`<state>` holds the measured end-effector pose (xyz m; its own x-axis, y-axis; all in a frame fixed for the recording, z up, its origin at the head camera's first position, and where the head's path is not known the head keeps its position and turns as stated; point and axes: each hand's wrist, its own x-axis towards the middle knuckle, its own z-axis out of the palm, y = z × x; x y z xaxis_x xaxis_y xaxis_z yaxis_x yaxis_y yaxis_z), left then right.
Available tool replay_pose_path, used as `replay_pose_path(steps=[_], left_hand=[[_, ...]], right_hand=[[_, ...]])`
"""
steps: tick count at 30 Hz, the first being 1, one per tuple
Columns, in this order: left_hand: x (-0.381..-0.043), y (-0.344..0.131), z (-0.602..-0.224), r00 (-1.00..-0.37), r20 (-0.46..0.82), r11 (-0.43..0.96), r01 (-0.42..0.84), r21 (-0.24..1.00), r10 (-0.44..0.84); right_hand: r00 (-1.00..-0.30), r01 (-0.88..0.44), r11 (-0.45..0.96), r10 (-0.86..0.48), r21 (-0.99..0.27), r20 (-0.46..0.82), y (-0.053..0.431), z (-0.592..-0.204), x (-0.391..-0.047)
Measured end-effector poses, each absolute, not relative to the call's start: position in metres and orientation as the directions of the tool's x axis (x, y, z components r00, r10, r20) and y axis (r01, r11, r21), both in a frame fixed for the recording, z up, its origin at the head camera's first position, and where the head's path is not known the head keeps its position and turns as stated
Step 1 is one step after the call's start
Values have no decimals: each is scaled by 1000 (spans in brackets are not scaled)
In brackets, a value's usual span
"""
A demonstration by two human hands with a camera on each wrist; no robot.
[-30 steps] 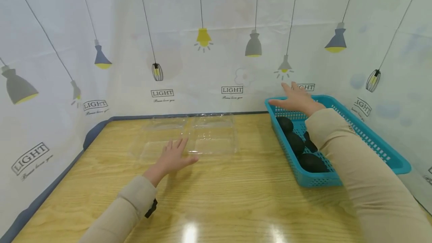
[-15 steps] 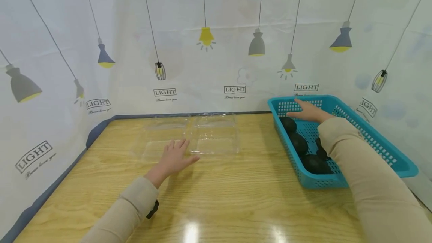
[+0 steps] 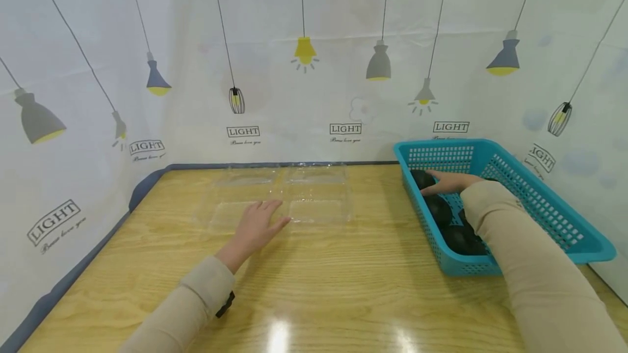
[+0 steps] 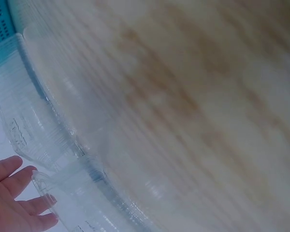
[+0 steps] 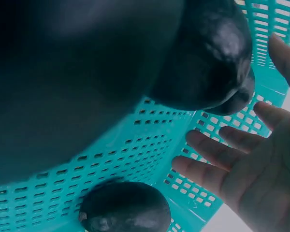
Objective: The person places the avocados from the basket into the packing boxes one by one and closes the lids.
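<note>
Into the basket (image 3: 466, 267) with the right hand (image 3: 448, 181), right over the far fruit (image 3: 421, 178), up by the back corner. Poised from above, presumably to clear the tall sides. Spread wide in the right wrist view, empty, nothing clasped; probably opened that far to suit something round and smooth. Hard to judge from the head view about fingertip contact. In line along the same side, the middle fruit (image 3: 438, 210) and then the near fruit (image 3: 461, 240), likely stopped from rolling by the basket wall. Now across to the left hand (image 3: 255, 230): loosely spread, palm down over the table (image 3: 343, 282), nothing grasped, just beside the trays (image 3: 319, 200). Cannot tell about contact with the rims; perhaps placed there ready to steady such thin, light-looking plastic. And a neat pairing by the back edge, side by side, clear enough for wood grain to show through, perhaps put together for easy reach by either hand
</note>
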<state>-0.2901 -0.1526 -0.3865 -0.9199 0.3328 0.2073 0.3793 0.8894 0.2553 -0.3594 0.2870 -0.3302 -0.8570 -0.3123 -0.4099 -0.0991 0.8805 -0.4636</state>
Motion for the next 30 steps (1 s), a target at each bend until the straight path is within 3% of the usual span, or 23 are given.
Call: replay_pose_path(steps=[7, 13, 21, 30], left_hand=[[-290, -150, -386, -910, 226, 890, 396, 224, 348], [-291, -149, -387, -906, 230, 896, 400, 194, 355], [-293, -148, -386, -907, 237, 906, 390, 161, 348], [-294, -147, -383, -911, 218, 910, 386, 154, 349]], right_hand=[[-822, -154, 884, -362, -442, -440, 285, -329, -364], [-793, -115, 874, -368, -473, -486, 284, -327, -366], [-874, -180, 919, -313, -351, -371, 275, -330, -374], [-900, -209, 942, -291, -263, -326, 273, -336, -386]])
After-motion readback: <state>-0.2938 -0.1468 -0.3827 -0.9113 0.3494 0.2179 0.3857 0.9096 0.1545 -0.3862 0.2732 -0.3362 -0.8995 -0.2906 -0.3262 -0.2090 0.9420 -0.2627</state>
